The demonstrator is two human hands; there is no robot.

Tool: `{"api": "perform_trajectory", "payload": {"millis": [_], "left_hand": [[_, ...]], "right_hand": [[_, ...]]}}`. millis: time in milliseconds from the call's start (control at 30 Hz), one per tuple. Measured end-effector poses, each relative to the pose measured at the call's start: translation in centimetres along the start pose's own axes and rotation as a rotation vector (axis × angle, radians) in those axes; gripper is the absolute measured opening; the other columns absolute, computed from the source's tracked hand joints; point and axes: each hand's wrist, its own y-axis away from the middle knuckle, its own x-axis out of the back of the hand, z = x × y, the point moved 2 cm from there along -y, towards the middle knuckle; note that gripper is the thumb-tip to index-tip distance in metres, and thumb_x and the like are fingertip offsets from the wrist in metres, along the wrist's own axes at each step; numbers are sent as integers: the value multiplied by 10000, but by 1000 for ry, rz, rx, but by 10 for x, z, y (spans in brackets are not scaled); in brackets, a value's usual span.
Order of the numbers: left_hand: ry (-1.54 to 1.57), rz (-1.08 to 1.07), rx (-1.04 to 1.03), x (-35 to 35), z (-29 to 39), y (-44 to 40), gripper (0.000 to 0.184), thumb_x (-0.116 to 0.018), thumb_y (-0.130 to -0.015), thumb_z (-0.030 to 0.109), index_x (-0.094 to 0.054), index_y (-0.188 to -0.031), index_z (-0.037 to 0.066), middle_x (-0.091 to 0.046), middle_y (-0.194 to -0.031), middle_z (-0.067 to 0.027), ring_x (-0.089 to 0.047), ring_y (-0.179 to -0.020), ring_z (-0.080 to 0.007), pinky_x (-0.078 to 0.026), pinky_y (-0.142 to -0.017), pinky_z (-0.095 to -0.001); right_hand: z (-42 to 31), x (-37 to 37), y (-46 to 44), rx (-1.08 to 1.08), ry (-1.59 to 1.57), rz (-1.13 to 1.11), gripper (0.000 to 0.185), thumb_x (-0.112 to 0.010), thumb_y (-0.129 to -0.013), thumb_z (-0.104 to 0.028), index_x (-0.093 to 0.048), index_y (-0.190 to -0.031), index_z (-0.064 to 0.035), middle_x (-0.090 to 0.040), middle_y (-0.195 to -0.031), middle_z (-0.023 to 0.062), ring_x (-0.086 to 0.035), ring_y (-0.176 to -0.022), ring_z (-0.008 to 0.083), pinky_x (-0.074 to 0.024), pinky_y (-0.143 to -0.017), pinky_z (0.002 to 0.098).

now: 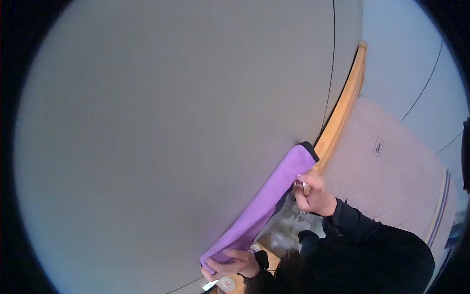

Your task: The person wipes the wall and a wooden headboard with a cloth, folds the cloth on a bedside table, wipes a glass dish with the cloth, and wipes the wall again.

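A long purple cloth (267, 201) with a dark underside and a black edge at its upper end stretches slantwise in front of the grey wall. My left hand (230, 264) grips its lower end, with the fingers closed over the purple fabric. Near the upper end, my right hand (313, 193) is closed, pinching the cloth's edge between thumb and fingers. Between the hands the fabric is drawn out lengthwise and looks folded over. Whether it touches the wall cannot be told.
The grey wall (161, 132) fills most of the view. On the right stands a bed with a wooden headboard (342, 103) and a pale pink cover (387, 166). A clear container (226, 284) sits on a wooden surface at the bottom, near my left hand.
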Motion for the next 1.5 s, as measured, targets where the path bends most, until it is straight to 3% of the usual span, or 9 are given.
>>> {"api": "perform_trajectory", "payload": {"millis": [167, 500, 667, 800, 867, 933, 1133, 1333, 1500], "left_hand": [[64, -101, 17, -11, -62, 55, 456, -510, -946, 126, -385, -1360, -21, -351, -1247, -238, -447, -1096, -373, -410, -895, -494], [352, -495, 105, 34, -21, 62, 370, -659, -772, 19, -556, -1128, 10, -562, -902, -170, -565, -844, -337, -456, -749, -401], [104, -780, 298, 116, -18, 85, 429, -658, -751, 65, -549, -1167, 64, -606, -833, -136, -615, -768, -320, -493, -674, -406], [42, -806, 221, 172, -17, 132, 335, -628, -750, 118, -568, -1076, 70, -573, -773, -106, -601, -746, -293, -488, -636, -403], [3, -853, 210, 208, -26, 148, 239, -609, -773, 107, -581, -1009, 84, -558, -762, -85, -604, -766, -262, -478, -610, -394], [-137, -866, 305, 215, 68, 105, 187, -623, -748, 108, -582, -927, 76, -550, -732, -91, -588, -728, -266, -474, -592, -390], [-343, -711, 528, 318, 7, 173, 205, -627, -744, 101, -640, -946, 75, -556, -709, -105, -585, -704, -296, -490, -609, -395], [-72, -808, 603, 384, -18, 218, 197, -628, -771, 147, -634, -948, 61, -616, -785, -140, -616, -761, -331, -492, -670, -436], [-193, -811, 724, 510, -53, 264, 189, -627, -803, 181, -645, -944, 57, -615, -787, -140, -608, -765, -334, -491, -688, -442]], "right_hand": [[-9, -40, 29, 61, 187, -204, 546, -550, -630, 100, -516, -1157, -37, -540, -1162, 264, -550, -1075, 442, -456, -886, 506], [-33, -35, 21, -160, 142, -17, 502, -618, -801, 13, -504, -1285, -58, -498, -1148, 210, -492, -1093, 381, -396, -959, 445], [-46, -70, 33, -149, -23, -36, 393, -654, -834, -42, -556, -1213, -64, -479, -1033, 155, -474, -998, 339, -396, -893, 418], [-76, -102, 88, -31, -127, -430, 238, -663, -820, -27, -614, -1052, -26, -553, -930, 110, -514, -880, 244, -423, -806, 351], [-102, -124, 134, -130, -296, -579, 182, -673, -809, -64, -628, -983, -34, -567, -791, 117, -550, -763, 283, -445, -709, 373], [-66, -59, 116, -294, -375, -759, 175, -674, -804, -65, -623, -968, -37, -577, -776, 118, -565, -713, 284, -457, -665, 378], [-107, -44, 198, -72, -413, -1264, 180, -684, -764, -81, -605, -921, -45, -585, -714, 127, -598, -655, 283, -476, -618, 374], [-149, -38, 241, -100, -268, -1343, 152, -675, -744, -74, -595, -870, -48, -596, -665, 143, -604, -617, 316, -476, -593, 390], [-293, -32, 312, 55, -342, -1393, 152, -669, -755, -105, -599, -872, -40, -596, -663, 156, -607, -630, 332, -471, -582, 398]]}}
